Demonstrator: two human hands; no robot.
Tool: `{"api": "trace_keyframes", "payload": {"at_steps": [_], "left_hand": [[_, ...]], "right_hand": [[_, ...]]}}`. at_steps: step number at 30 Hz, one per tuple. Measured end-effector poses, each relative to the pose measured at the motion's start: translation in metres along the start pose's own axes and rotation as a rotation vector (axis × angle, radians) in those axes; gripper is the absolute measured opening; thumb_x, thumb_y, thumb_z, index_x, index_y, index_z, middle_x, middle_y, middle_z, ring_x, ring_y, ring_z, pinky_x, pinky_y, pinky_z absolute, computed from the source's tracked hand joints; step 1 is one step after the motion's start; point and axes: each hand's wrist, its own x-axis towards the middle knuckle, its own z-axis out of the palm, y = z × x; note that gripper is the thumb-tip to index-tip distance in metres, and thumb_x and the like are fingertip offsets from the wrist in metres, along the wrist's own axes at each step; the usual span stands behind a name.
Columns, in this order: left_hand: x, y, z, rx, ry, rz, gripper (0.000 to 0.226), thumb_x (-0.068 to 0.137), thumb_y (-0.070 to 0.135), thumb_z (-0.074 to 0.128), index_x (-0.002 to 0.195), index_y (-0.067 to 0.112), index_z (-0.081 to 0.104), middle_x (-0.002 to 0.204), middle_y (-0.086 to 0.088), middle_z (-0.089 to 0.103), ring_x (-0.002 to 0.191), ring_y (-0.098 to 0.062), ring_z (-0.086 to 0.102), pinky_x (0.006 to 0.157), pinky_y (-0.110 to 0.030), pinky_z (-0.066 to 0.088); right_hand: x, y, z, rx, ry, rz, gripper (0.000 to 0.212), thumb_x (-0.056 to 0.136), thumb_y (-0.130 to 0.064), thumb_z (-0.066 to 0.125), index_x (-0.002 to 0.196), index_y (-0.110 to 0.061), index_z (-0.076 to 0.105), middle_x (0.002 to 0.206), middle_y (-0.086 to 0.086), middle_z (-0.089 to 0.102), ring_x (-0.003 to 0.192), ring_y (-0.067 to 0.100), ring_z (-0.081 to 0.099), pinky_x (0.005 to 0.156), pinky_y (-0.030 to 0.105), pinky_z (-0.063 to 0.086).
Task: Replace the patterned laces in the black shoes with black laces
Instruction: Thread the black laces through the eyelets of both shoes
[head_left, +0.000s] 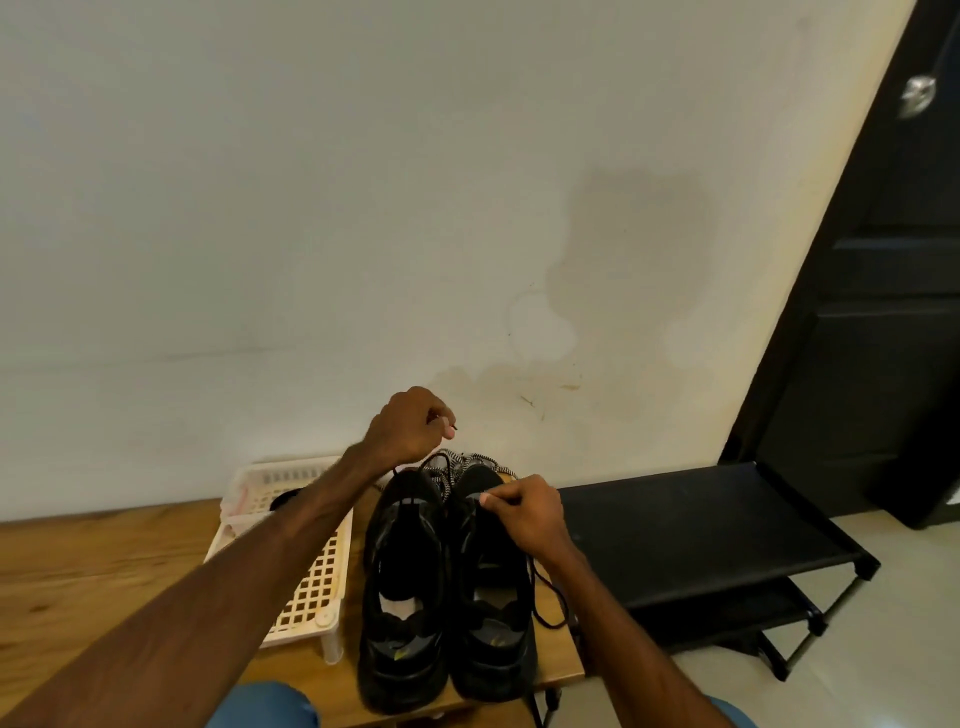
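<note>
On the worktop (93, 566) stand two shoes (447, 597); above them the left hand (410, 426) pinches a lace tip (453, 427), while the right hand (524, 514) pinches a black lace (545, 582).

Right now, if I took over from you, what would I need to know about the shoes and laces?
Left hand: raised, pinching the tip of a black lace.
Right hand: curled on the right-side shoe, seemingly pinching lace too.
Black shoes stand side by side on the wooden table, by a white basket.
Done: patterned laces lie behind the shoes, seemingly out.
Left: finish threading the black laces.
</note>
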Motion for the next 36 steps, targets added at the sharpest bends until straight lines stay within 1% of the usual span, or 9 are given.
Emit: {"api": "trace_keyframes", "payload": {"at_steps": [2, 6, 12, 17, 20, 24, 28, 32, 36], "left_hand": [[0.003, 0.018, -0.021, -0.127, 0.071, 0.045, 0.022, 0.098, 0.008, 0.057, 0.103, 0.017, 0.076, 0.085, 0.008, 0.079, 0.087, -0.003, 0.072, 0.090, -0.036, 0.057], [0.014, 0.081, -0.084, -0.455, 0.168, 0.093, 0.032, 0.098, 0.000, 0.053, 0.129, 0.007, 0.059, 0.095, -0.007, 0.079, 0.081, -0.016, 0.071, 0.074, -0.032, 0.058], [0.029, 0.181, -0.179, -0.604, 0.299, 0.182, 0.011, 0.095, 0.005, 0.067, 0.100, -0.001, 0.073, 0.085, -0.007, 0.078, 0.080, -0.020, 0.077, 0.074, -0.029, 0.063], [0.028, 0.238, -0.225, -0.647, 0.399, 0.252, 0.015, 0.090, 0.016, 0.077, 0.091, 0.001, 0.075, 0.079, -0.010, 0.077, 0.069, -0.018, 0.077, 0.067, -0.030, 0.064], [0.029, 0.258, -0.244, -0.594, 0.471, 0.276, 0.015, 0.089, 0.023, 0.079, 0.091, 0.009, 0.076, 0.081, -0.005, 0.076, 0.071, -0.016, 0.076, 0.066, -0.028, 0.063], [0.029, 0.275, -0.266, -0.574, 0.479, 0.275, 0.011, 0.097, 0.013, 0.065, 0.101, 0.004, 0.071, 0.079, -0.004, 0.075, 0.065, -0.012, 0.075, 0.069, -0.029, 0.061], [0.029, 0.281, -0.272, -0.564, 0.495, 0.265, 0.015, 0.102, 0.014, 0.057, 0.094, 0.005, 0.067, 0.082, -0.012, 0.077, 0.072, -0.021, 0.077, 0.073, -0.035, 0.063], [0.032, 0.279, -0.268, -0.558, 0.512, 0.258, 0.033, 0.104, 0.030, 0.057, 0.095, 0.002, 0.073, 0.081, -0.010, 0.077, 0.070, -0.020, 0.077, 0.070, -0.034, 0.064], [0.038, 0.279, -0.264, -0.530, 0.521, 0.279, 0.025, 0.100, 0.021, 0.064, 0.092, 0.001, 0.077, 0.083, -0.012, 0.076, 0.072, -0.021, 0.077, 0.070, -0.036, 0.065]], "right_hand": [[0.006, -0.023, -0.024, 0.107, 0.053, -0.020, 0.015, 0.091, -0.029, 0.076, 0.099, -0.018, 0.083, 0.097, -0.007, 0.079, 0.082, 0.002, 0.072, 0.071, 0.010, 0.052], [0.026, -0.107, -0.098, 0.390, 0.210, -0.124, 0.019, 0.087, -0.022, 0.082, 0.102, -0.010, 0.082, 0.085, 0.002, 0.078, 0.070, 0.011, 0.063, 0.062, 0.024, 0.052], [0.029, -0.246, -0.208, 0.569, 0.373, -0.358, 0.016, 0.081, -0.014, 0.086, 0.092, -0.004, 0.081, 0.084, 0.012, 0.078, 0.068, 0.015, 0.068, 0.062, 0.023, 0.054], [0.027, -0.311, -0.248, 0.599, 0.398, -0.437, 0.016, 0.084, -0.010, 0.082, 0.097, -0.001, 0.080, 0.085, 0.015, 0.077, 0.068, 0.015, 0.072, 0.064, 0.024, 0.057], [0.027, -0.337, -0.263, 0.580, 0.419, -0.456, 0.014, 0.088, -0.012, 0.079, 0.098, -0.002, 0.080, 0.088, 0.012, 0.078, 0.070, 0.014, 0.074, 0.063, 0.024, 0.058], [0.031, -0.356, -0.279, 0.488, 0.460, -0.432, 0.011, 0.089, -0.013, 0.078, 0.097, -0.006, 0.080, 0.086, 0.009, 0.078, 0.075, 0.018, 0.076, 0.067, 0.030, 0.062], [0.033, -0.356, -0.281, 0.459, 0.456, -0.429, 0.012, 0.088, -0.012, 0.078, 0.097, -0.006, 0.080, 0.086, 0.010, 0.078, 0.075, 0.019, 0.076, 0.067, 0.030, 0.062], [0.032, -0.355, -0.281, 0.475, 0.458, -0.430, 0.011, 0.089, -0.014, 0.078, 0.098, -0.008, 0.081, 0.089, 0.006, 0.078, 0.075, 0.016, 0.076, 0.065, 0.028, 0.059], [0.034, -0.358, -0.282, 0.452, 0.472, -0.457, 0.011, 0.086, -0.022, 0.081, 0.093, -0.013, 0.082, 0.086, 0.002, 0.079, 0.081, 0.017, 0.077, 0.069, 0.031, 0.062]]}}
